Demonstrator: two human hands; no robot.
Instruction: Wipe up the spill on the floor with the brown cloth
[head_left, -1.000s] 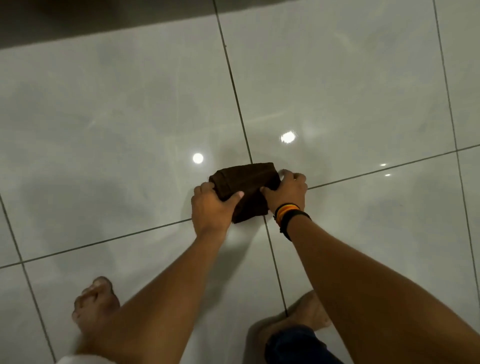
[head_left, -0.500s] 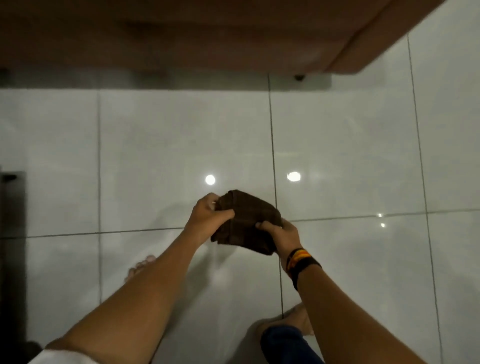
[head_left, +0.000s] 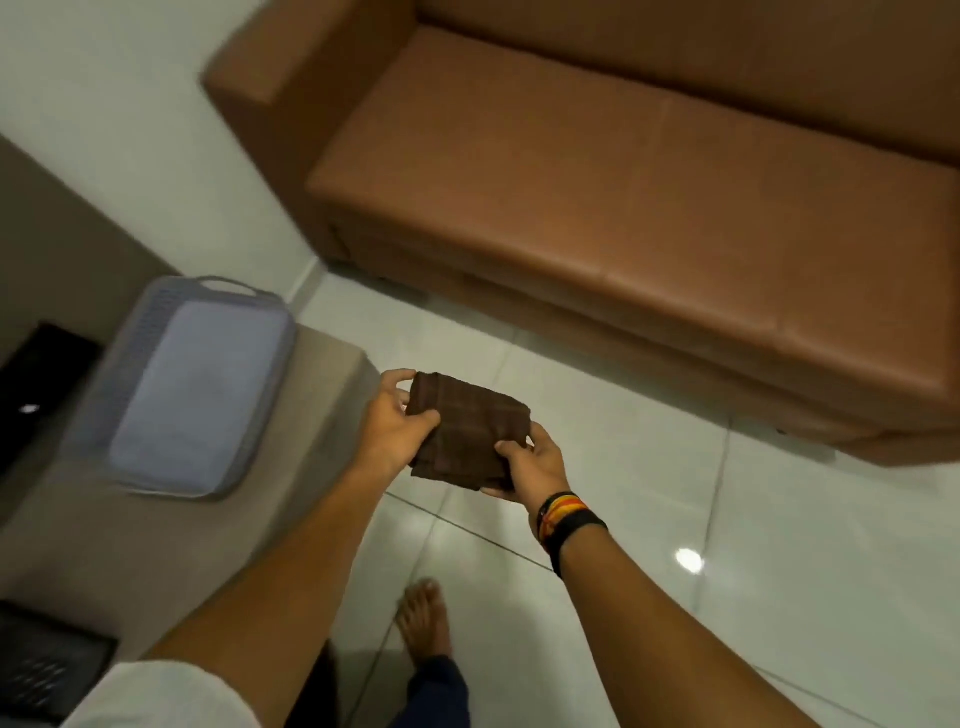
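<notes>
Two grips on one folded brown cloth (head_left: 467, 434): left hand (head_left: 387, 434) pinching its far-left corner, thumb on top and fingers under; right hand (head_left: 530, 467) clamped on its near-right edge, thumb over, palm beneath. Held up level in the air, well above the tiled floor (head_left: 649, 493), squared into a thick pad, probably to keep a compact face for wiping or to carry it off. No spill visible anywhere on the tiles in view, only glare spots, so done or not: cannot tell. On the right wrist, a stack of wristbands (head_left: 566, 519), orange and black, exact count unclear. To the left, one low beige desk (head_left: 291, 499) carrying one grey plastic basket (head_left: 182, 395), possibly the cloth's destination. Beyond, far and right, one brown leather sofa (head_left: 623, 208). Near, one bare foot (head_left: 423, 618) on the tiles.
</notes>
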